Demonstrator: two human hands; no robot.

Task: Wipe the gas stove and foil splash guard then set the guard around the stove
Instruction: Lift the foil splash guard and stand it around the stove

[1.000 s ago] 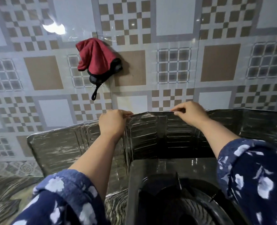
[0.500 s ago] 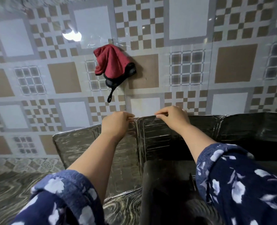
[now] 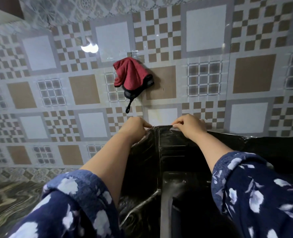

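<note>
The foil splash guard (image 3: 169, 148) stands upright against the tiled wall, dark and creased, folding around the back left corner of the gas stove (image 3: 180, 184). My left hand (image 3: 135, 126) pinches the guard's top edge just left of a vertical fold. My right hand (image 3: 188, 125) pinches the same edge just right of that fold. The two hands are close together. Only a dark strip of the stove's top shows between my forearms; my sleeves hide its burner.
A red cloth (image 3: 130, 74) with a black pot holder hangs on the patterned tile wall (image 3: 90, 93) above my hands. A marbled countertop (image 3: 13, 198) lies at the lower left. The guard's right panel (image 3: 271, 145) runs along the wall to the right.
My hands have come closer together along the guard's top edge. The left panel has folded in toward the stove, and the view has shifted left and up.
</note>
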